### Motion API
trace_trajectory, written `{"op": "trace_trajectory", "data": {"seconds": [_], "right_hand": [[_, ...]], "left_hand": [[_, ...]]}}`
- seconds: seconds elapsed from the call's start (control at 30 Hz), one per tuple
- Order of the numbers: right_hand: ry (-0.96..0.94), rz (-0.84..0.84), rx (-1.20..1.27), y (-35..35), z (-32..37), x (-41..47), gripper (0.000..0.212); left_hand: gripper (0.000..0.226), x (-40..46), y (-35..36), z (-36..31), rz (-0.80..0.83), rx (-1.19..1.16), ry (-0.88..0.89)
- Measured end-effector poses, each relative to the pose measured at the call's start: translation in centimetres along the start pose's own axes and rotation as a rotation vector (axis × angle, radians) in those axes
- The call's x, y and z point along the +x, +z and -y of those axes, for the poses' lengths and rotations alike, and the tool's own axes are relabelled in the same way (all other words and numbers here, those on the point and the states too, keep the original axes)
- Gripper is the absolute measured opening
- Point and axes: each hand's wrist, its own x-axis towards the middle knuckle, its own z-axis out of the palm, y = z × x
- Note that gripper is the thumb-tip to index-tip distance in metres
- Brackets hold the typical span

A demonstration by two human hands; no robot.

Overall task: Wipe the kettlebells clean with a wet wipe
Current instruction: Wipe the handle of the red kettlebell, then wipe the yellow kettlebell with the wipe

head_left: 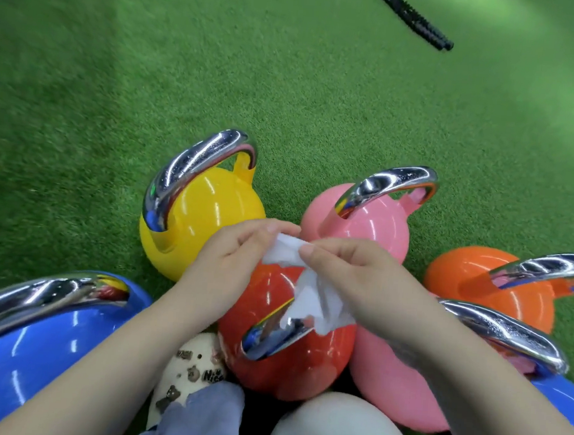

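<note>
While both hands' fingers (pixel 270 231) pinch the wet wipe (pixel 310 294), yellow (pixel 210 218), pink (pixel 377 231) and orange kettlebells (pixel 473 276) crowd the red one (pixel 287 365).

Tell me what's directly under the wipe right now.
The wet wipe, pinched by the left hand and right hand, hangs over the red kettlebell, draping onto its chrome handle. The handle's far end is covered.

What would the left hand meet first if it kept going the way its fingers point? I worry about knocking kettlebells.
Probably the pink kettlebell beyond the wet wipe that the left hand pinches; depth is unclear.
</note>
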Motion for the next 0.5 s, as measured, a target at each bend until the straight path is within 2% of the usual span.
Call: {"op": "trace_trajectory", "data": {"seconds": [0.07,0.13,0.2,0.27,0.4,0.5], "right_hand": [[0.047,0.017,0.199,0.0,0.3,1.1,0.047],[0.090,0.076,0.381,0.0,0.8,2.0,0.032],[0.104,0.154,0.465,0.1,1.5,2.6,0.023],[0.076,0.211,0.443,0.2,2.2,3.0,0.018],[0.029,0.203,0.345,1.1,3.6,4.7,0.007],[0.036,0.110,0.298,2.8,4.4,7.1,0.006]], "left_hand": [[0.036,0.0,-0.6,-0.2,0.046,-0.183,-0.066],[0.039,0.1,-1.3,-0.3,0.030,-0.166,-0.079],[0.020,0.2,-1.7,-0.7,-0.040,-0.150,-0.069],[0.005,0.4,-2.1,-1.1,-0.106,-0.111,-0.033],[0.015,0.3,-4.5,-1.5,-0.261,-0.051,-0.011],[0.018,0.3,-6.4,-1.6,-0.490,-0.091,-0.012]]}}
